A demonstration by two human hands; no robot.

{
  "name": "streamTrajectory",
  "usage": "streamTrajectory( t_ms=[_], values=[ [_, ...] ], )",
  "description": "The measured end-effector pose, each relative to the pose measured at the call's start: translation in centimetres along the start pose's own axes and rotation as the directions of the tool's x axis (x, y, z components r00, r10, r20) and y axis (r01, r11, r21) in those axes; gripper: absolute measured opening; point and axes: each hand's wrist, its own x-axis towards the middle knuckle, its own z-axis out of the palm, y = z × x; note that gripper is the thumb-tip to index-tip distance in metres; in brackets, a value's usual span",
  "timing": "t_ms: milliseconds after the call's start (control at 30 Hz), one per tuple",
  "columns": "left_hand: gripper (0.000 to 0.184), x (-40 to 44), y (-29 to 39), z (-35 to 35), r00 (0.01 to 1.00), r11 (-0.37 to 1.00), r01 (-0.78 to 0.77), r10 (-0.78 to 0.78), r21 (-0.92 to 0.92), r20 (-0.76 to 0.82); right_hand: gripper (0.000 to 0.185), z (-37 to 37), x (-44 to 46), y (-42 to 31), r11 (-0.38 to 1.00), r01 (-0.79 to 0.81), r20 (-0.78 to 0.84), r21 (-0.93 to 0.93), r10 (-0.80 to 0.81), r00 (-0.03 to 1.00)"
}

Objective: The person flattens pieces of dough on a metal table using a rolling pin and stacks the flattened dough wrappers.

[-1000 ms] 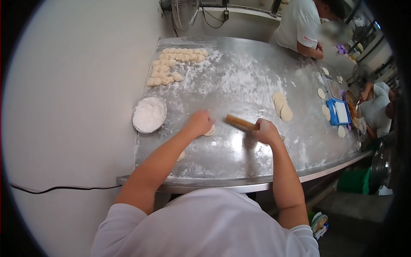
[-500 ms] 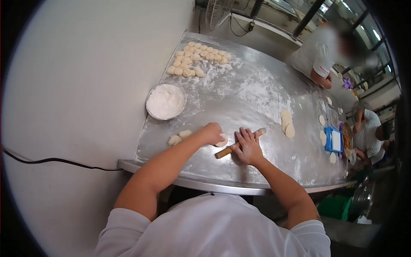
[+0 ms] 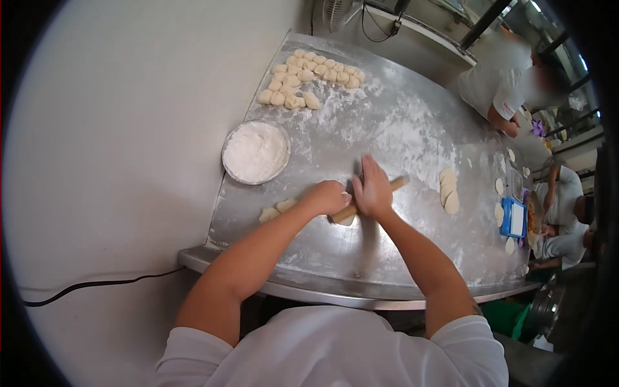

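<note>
Lying across the dough circle point(image 3: 347, 221) near the frame's centre, the rolling pin point(image 3: 399, 183) had shifted over from just beside it, apparently bringing pressure onto the dough. The right hand point(image 3: 375, 189) lay flat on the pin, fingers straight; the left hand point(image 3: 327, 197) had curled fingers beside the dough, whether pinching it could not be told.

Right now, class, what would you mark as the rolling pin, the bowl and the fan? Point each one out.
Rolling pin point(image 3: 344, 214): head view, on its lower-left end.
Bowl point(image 3: 253, 182): head view, on its near rim.
Fan point(image 3: 338, 14): head view, on its cage.
</note>
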Motion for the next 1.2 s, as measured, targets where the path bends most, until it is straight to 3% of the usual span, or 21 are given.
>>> streamTrajectory(
  t_ms=[67, 100, 200, 300, 400, 533, 567, 633, 700, 800, 900, 1000, 1033, 1167, 1200],
  values=[
    [0.035, 0.2, -0.3, 0.1, 0.988, 0.966, 0.092, -0.059, -0.241, 0.141, 0.06, -1.1, -6.5, 2.0, 0.958, 0.061, 0.08, -0.282, -0.04, 0.996],
    [0.034, 0.3, -0.5, 0.1, 0.973, 0.923, 0.152, -0.077, -0.352, 0.217, 0.059, -2.3, -9.7, 2.9, 0.948, 0.097, 0.111, -0.304, -0.066, 0.992],
    [0.032, -0.5, -0.4, -0.4, 0.921, 0.871, 0.237, -0.06, -0.43, 0.385, 0.057, -4.9, -13.7, 3.2, 0.932, 0.149, 0.182, -0.332, -0.091, 0.979],
    [0.039, 0.0, 0.1, -0.9, 0.906, 0.978, 0.184, -0.131, -0.095, 0.403, 0.059, -3.5, -11.1, 2.2, 0.939, 0.066, 0.195, -0.338, 0.001, 0.981],
    [0.043, -0.5, 0.9, -0.8, 0.983, 0.987, 0.026, -0.053, 0.156, 0.173, 0.064, -0.7, -3.3, -0.8, 0.924, -0.034, 0.107, -0.382, 0.081, 0.991],
    [0.038, -0.4, 1.0, -0.8, 0.997, 0.986, 0.079, -0.078, 0.148, -0.012, 0.066, 1.7, 2.2, -1.7, 0.97, -0.096, -0.084, -0.225, 0.079, 0.993],
    [0.039, -0.2, 0.7, -0.7, 0.997, 0.987, 0.079, -0.079, 0.141, -0.006, 0.066, 2.0, 2.6, -1.2, 0.981, -0.09, -0.134, -0.17, 0.068, 0.989],
    [0.039, 0.2, 0.2, -0.4, 0.995, 0.996, 0.09, -0.089, -0.007, 0.046, 0.064, 0.4, -1.4, -0.9, 0.986, -0.036, -0.048, -0.165, 0.028, 0.998],
    [0.039, 0.2, -0.2, -0.5, 0.995, 0.984, 0.063, -0.05, -0.168, 0.084, 0.057, -0.6, -7.7, 0.6, 0.96, -0.009, 0.058, -0.281, 0.026, 0.998],
    [0.036, -0.5, 0.2, -2.0, 0.941, 0.939, 0.209, -0.117, -0.273, 0.317, 0.056, -3.8, -13.9, 1.8, 0.939, 0.121, 0.225, -0.323, -0.048, 0.973],
    [0.035, -0.1, -0.2, -1.9, 0.925, 0.986, 0.126, -0.077, -0.108, 0.373, 0.058, -2.6, -10.4, 1.3, 0.939, 0.073, 0.217, -0.337, 0.002, 0.976],
    [0.037, -0.7, 0.7, -1.5, 0.991, 0.991, 0.03, -0.046, 0.128, 0.122, 0.064, -0.3, -1.7, -1.8, 0.935, -0.022, 0.093, -0.355, 0.058, 0.994],
    [0.04, -0.7, 1.0, -1.2, 0.998, 0.981, 0.068, -0.068, 0.184, -0.006, 0.065, 0.6, 1.1, -2.3, 0.938, -0.072, 0.032, -0.339, 0.088, 0.996],
    [0.04, -0.6, 1.2, -2.6, 0.993, 0.987, 0.119, -0.12, 0.11, 0.006, 0.066, 2.7, 3.2, -0.7, 0.991, -0.098, -0.169, -0.088, 0.082, 0.982],
    [0.04, -0.3, 0.8, -2.3, 0.995, 0.994, 0.096, -0.096, 0.054, 0.002, 0.064, 1.9, 1.5, -0.8, 0.989, -0.094, -0.13, -0.117, 0.078, 0.988]
  ],
)
